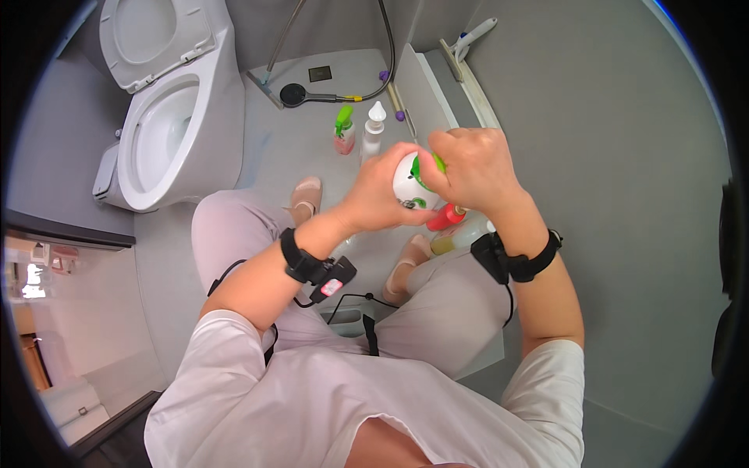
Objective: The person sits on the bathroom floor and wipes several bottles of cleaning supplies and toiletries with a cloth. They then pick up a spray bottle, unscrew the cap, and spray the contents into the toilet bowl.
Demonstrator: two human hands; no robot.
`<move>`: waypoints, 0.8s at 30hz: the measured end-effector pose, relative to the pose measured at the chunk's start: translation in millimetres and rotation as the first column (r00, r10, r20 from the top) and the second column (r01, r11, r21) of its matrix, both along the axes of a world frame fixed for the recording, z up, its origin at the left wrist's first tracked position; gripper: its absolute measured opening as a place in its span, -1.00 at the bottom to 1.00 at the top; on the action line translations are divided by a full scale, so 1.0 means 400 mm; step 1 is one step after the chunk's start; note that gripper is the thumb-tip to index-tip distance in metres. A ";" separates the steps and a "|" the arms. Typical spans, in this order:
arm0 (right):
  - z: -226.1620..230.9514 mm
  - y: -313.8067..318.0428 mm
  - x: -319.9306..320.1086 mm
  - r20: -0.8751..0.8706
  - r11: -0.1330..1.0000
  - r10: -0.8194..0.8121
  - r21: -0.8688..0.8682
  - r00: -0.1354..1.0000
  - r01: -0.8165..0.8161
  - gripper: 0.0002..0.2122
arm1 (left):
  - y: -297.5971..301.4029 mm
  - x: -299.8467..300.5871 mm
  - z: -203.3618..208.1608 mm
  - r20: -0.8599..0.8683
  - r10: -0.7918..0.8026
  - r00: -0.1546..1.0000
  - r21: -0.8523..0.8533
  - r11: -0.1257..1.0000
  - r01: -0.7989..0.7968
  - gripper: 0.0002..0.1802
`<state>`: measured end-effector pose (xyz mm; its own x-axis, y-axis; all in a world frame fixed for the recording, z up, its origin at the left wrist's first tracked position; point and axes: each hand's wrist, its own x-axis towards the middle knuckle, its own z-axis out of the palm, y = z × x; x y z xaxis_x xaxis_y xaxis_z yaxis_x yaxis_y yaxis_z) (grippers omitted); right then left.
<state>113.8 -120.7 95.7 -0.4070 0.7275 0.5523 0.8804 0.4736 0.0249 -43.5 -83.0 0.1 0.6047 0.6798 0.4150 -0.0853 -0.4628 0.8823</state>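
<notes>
A white bottle [409,189] with green markings is held up in front of me. My left hand [373,195] is closed round its side. At its upper right, my right hand [477,168] is closed over a green part of the bottle, likely its cap, which the fingers mostly hide. Just under my hands are a red bottle [445,218] and a bottle of yellowish liquid [460,235], both partly covered. Beyond my left hand stand a white pump bottle [374,129] and a small pink bottle with a green top [344,131].
A white toilet [175,125] with its lid up stands at the left. On the grey floor lie a black shower head [295,95] with its hose and a floor drain [320,73]. A white ledge [438,90] with a squeegee [462,54] runs along the right wall.
</notes>
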 end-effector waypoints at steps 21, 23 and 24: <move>-0.035 0.159 -0.179 0.028 0.689 -0.065 -0.722 0.997 0.065 -0.79 | 0.114 -0.167 -0.173 -0.095 0.138 0.986 -0.238 0.959 -0.157 -0.11; -0.072 0.181 -0.205 0.174 0.689 -0.089 -0.700 0.981 0.187 -0.80 | 0.124 -0.185 -0.207 -0.104 0.174 0.979 -0.235 0.952 -0.194 -0.13; -0.093 0.186 -0.212 0.135 0.734 -0.029 -0.670 0.990 0.113 -0.80 | 0.127 -0.191 -0.222 -0.111 0.201 0.973 -0.230 0.948 -0.222 -0.15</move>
<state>28.8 -46.3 58.5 -0.3648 0.9206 -0.1393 0.9235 0.3387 -0.1798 -119.8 -32.1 -88.8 0.4618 0.8689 0.1782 0.0718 -0.2369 0.9689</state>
